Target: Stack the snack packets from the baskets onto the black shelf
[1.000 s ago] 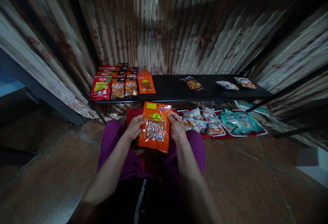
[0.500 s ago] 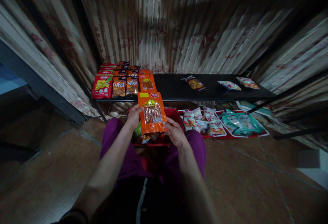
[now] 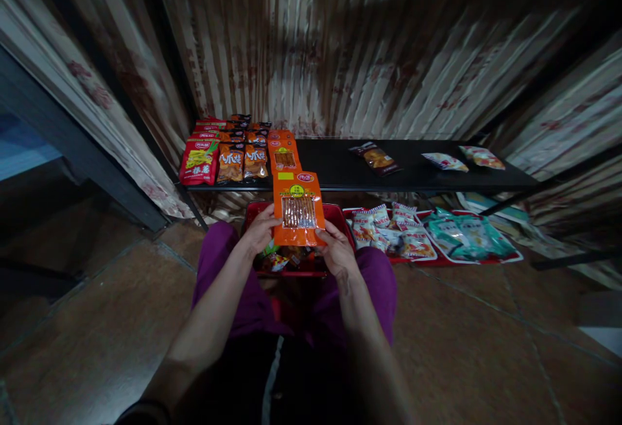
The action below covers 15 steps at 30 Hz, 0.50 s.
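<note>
An orange snack packet (image 3: 298, 210) with a clear window is held between both hands above a red basket (image 3: 335, 218). My left hand (image 3: 262, 225) grips its left edge, fingers closed on it. At its lower right corner, my right hand (image 3: 334, 245) is closed on the packet too. Just behind the packet's top edge, another orange packet (image 3: 284, 150) lies on the black shelf (image 3: 325, 159). Left of that one are brown-orange packets (image 3: 255, 161) in rows, then red packets (image 3: 199, 160). Colourful small packets (image 3: 279, 262) show inside the basket, under the held packet.
A dark brown packet (image 3: 376, 158) and two whitish packets (image 3: 444, 162) lie farther right on the shelf. Below, red baskets hold white-red packets (image 3: 415, 241) and green packets (image 3: 469, 237). A pleated curtain (image 3: 311, 56) hangs behind; shelf posts stand at both sides.
The held orange packet has turned from slightly tilted to nearly straight, with both hands still on it. The whole view has shifted a little, so the shelf's things appear farther right.
</note>
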{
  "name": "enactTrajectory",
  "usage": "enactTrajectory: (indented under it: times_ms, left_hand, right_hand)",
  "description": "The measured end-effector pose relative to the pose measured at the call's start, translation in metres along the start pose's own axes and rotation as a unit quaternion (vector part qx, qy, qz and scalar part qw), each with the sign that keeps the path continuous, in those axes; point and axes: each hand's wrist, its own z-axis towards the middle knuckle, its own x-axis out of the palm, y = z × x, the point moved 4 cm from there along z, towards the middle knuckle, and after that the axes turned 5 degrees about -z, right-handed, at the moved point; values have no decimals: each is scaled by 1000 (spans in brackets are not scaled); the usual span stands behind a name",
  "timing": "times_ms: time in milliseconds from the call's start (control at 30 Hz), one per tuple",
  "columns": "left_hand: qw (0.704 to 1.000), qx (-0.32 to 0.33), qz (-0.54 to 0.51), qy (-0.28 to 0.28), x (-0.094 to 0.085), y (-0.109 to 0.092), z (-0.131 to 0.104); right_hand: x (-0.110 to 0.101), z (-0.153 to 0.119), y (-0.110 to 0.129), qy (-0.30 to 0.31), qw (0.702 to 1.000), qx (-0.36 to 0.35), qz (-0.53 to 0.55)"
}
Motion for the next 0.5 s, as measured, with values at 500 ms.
enactTrajectory:
  times_ms: [500]
  left_hand:
    - [1000, -12, -14, 16, 8, 7, -9]
  right_hand:
    - [-5, 2, -1, -32, 999, -22, 2]
